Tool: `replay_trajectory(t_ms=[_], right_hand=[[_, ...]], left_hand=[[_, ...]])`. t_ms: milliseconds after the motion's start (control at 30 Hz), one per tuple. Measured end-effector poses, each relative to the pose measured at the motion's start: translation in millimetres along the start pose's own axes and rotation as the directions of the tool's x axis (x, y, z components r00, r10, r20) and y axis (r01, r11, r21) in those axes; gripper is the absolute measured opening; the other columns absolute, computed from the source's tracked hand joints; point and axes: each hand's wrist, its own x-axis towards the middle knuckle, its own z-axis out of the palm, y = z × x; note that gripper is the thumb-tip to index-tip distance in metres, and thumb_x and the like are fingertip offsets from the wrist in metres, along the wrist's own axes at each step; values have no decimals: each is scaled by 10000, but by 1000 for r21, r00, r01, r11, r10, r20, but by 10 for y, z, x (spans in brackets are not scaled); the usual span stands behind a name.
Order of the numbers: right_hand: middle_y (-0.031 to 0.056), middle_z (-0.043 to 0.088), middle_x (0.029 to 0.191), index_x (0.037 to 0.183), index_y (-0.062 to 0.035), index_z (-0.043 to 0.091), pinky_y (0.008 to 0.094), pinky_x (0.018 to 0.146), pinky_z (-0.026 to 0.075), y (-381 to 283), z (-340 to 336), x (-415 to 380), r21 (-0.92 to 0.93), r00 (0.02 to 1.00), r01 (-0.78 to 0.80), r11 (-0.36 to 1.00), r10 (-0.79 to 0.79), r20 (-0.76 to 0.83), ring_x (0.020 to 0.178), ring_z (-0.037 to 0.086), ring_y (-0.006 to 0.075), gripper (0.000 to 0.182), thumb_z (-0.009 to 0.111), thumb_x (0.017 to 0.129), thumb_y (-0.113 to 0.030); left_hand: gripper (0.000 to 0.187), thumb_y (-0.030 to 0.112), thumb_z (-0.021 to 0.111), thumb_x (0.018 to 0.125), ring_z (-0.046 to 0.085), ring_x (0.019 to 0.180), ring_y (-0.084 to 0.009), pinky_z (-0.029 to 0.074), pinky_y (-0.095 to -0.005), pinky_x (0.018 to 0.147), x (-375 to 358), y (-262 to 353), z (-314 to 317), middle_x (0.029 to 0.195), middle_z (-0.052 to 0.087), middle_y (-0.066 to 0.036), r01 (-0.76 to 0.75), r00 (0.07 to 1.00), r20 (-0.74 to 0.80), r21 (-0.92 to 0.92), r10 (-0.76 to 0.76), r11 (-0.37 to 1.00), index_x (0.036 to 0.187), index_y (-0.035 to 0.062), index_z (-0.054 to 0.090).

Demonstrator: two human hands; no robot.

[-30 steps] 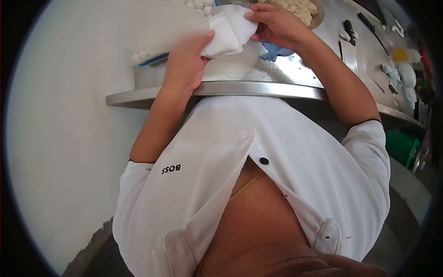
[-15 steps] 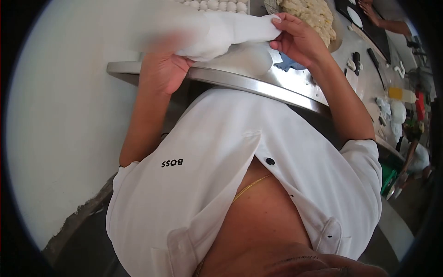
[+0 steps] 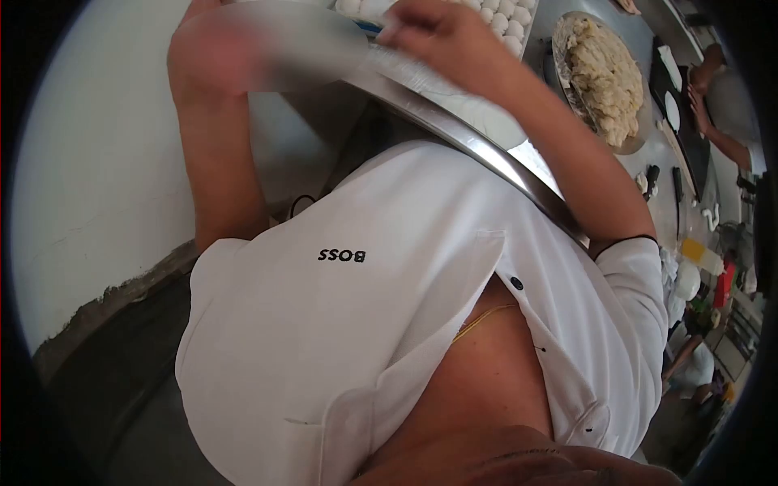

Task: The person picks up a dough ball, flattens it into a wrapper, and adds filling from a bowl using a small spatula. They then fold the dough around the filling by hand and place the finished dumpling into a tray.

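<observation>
Two bare hands show in the head view, the only view here, and they are now well apart. Half a second ago a white cloth stretched between them; now no such span is seen. The left hand (image 3: pixel 215 55) has swung out to eleven o'clock, in front of the wall (image 3: pixel 89 162) and off the table (image 3: pixel 486 158). A pale smear (image 3: pixel 308 40) lies just beside it toward twelve, so I cannot tell whether its fingers are clamped on the cloth or apart. The cloth's exact place is therefore uncertain; it may lie within that smear.

The right hand (image 3: pixel 442 34) is just past twelve, above the table, its fingers bent inward. Motion blurs their tips, so whether they pinch anything cannot be told. My judgement is that the shared two-handed hold has ended, leaving each hand in its own place.

At one o'clock, egg-like white balls (image 3: pixel 512 28) are near the right hand, with a pale sheet (image 3: pixel 486 120) closer to the centre. Between one and two sits a bowl (image 3: pixel 634 147) of dough-like mass (image 3: pixel 606 77); at two, a co-worker's hand (image 3: pixel 699 107).
</observation>
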Motion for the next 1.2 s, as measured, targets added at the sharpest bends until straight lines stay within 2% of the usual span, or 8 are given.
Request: replay_trajectory(t_ms=[200, 333, 433, 500, 700, 933, 1133, 1200], right_hand=[[114, 620, 951, 918, -53, 690, 445, 796, 510, -274, 364, -377, -509, 894, 447, 736, -359, 267, 940, 617, 336, 280, 763, 781, -287], [104, 621, 924, 902, -43, 685, 404, 786, 509, -238, 58, -513, -442, 925, 371, 817, -364, 105, 891, 625, 294, 270, 757, 806, -286], [97, 611, 811, 880, -2, 646, 337, 676, 487, -243, -224, -394, 445, 941, -247, 861, 323, -103, 770, 602, 189, 325, 744, 857, -310], [65, 634, 1096, 1254, -27, 613, 312, 817, 519, -8, -483, -468, 691, 962, -256, 676, 245, 118, 993, 609, 142, 435, 580, 993, -373], [24, 654, 865, 980, -37, 652, 219, 664, 474, -250, -616, -762, 708, 913, -265, 655, 406, -34, 751, 604, 88, 79, 664, 911, -72], [17, 649, 863, 1008, -31, 644, 219, 649, 473, -80, -837, -1050, 759, 842, -127, 638, 474, -257, 728, 595, 94, 110, 672, 905, -56], [27, 647, 871, 1012, -23, 642, 242, 657, 496, -29, -829, -1215, 640, 819, -199, 742, 484, -307, 749, 601, 97, 117, 664, 919, -89], [19, 637, 867, 996, -24, 642, 254, 667, 509, -124, -825, -1276, -126, 847, -319, 939, 223, -482, 760, 597, 97, 119, 647, 939, -128]], left_hand=[[332, 68, 544, 943, 655, 1062, -275, 520, -414, 971, -87, 18, -56, 1151, 651, -193, 33, 999, -30, 74, -31, 997, 1219, -116, 531], [341, 53, 559, 939, 659, 1053, -265, 530, -402, 958, -170, -153, 104, 1146, 649, -189, 159, 987, -38, 148, -155, 976, 1228, -124, 518], [375, 208, 536, 990, 670, 1000, -277, 532, -427, 933, -255, -279, 179, 1097, 660, -189, 382, 924, -55, 199, -379, 902, 1184, -113, 539], [331, 75, 589, 953, 667, 1032, -215, 527, -369, 926, -280, -416, 280, 1122, 689, -120, 443, 806, 286, 290, -518, 849, 1249, -73, 598], [370, 64, 569, 946, 665, 990, -185, 540, -330, 885, -267, -644, 677, 1110, 679, -128, 463, 731, 211, 546, -649, 698, 1280, -96, 564], [370, 61, 489, 954, 652, 1026, -224, 542, -376, 911, -252, -929, 681, 1187, 634, -163, 651, 644, 411, 147, -645, 744, 1284, -106, 503], [377, 54, 571, 937, 658, 1006, -222, 547, -386, 907, -356, -1016, 876, 1145, 652, -138, 626, 677, 355, 183, -645, 758, 1289, -73, 526], [379, 56, 590, 932, 661, 996, -221, 549, -382, 901, -400, -1048, 954, 1136, 656, -128, 614, 694, 339, 181, -635, 768, 1286, -66, 534]])
